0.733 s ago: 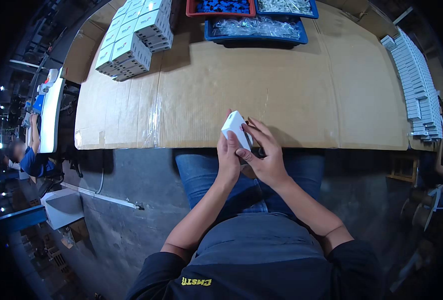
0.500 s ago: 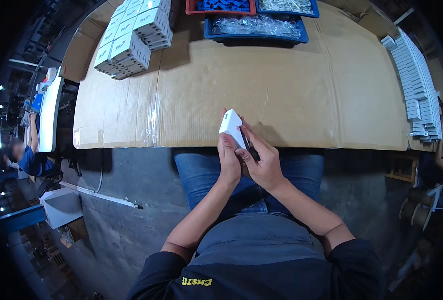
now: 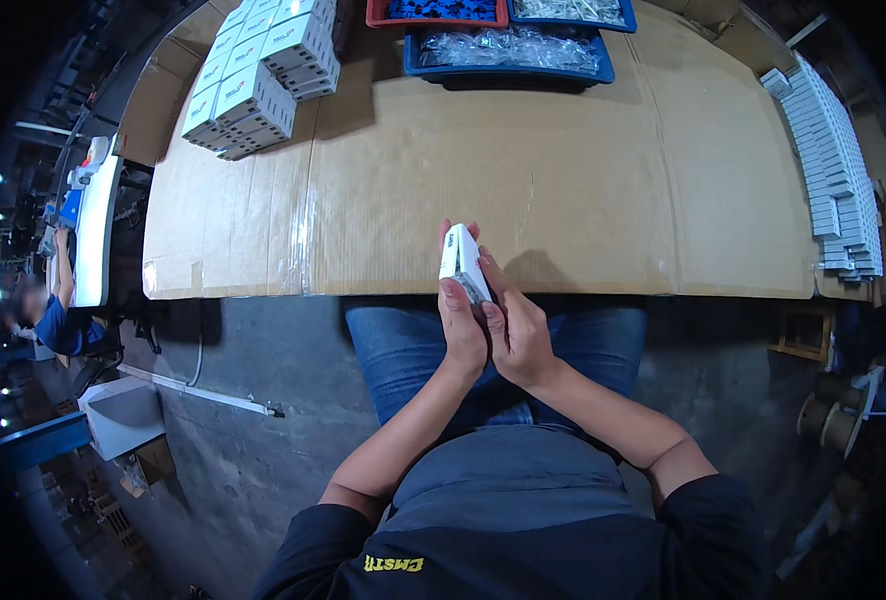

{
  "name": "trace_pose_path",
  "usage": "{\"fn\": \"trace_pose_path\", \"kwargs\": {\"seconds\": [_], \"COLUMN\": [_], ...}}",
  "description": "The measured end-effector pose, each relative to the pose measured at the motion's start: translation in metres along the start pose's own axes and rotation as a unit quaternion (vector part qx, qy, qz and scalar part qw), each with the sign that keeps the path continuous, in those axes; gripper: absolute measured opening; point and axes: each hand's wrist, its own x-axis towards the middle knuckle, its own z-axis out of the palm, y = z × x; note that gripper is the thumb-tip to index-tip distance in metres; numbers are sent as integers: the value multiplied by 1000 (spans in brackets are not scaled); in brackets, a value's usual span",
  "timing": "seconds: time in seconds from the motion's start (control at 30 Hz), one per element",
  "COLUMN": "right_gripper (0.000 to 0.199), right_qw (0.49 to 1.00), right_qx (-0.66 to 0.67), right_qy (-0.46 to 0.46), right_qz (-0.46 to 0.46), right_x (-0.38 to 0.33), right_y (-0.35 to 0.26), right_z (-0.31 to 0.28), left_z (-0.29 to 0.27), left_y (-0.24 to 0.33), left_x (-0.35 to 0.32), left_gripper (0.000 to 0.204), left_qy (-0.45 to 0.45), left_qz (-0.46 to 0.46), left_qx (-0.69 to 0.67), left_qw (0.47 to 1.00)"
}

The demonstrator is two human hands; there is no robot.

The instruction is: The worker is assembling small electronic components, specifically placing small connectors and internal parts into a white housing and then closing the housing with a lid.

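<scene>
Both hands hold a small white box upright at the near edge of the cardboard-covered table. My left hand grips its left side, the thumb on the near end and fingertips showing beyond. My right hand is closed along the right side, its thumb near the lower end. A narrow dark gap runs between the box's white panels, with something greyish at its lower end that I cannot make out. The fingers hide much of the box.
White boxes stand stacked at the far left of the table. At the back are a red bin of blue parts and a blue bin of clear plastic pieces. Small white boxes line the right edge. Another person sits far left.
The box has turned in my hands, and a gap now shows between its panels. My right thumb and fingers have shifted closer in against it.
</scene>
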Motion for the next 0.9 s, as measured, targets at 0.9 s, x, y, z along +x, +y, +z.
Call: {"fn": "trace_pose_path", "kwargs": {"seconds": [0.9], "right_gripper": [58], "right_qw": [853], "right_qx": [416], "right_qy": [54], "right_qz": [309], "right_x": [13], "right_y": [-32], "right_z": [3], "left_z": [-19], "left_y": [-3], "left_x": [14], "left_gripper": [104], "left_qy": [-36], "left_qz": [264], "left_qx": [268], "left_qw": [926]}}
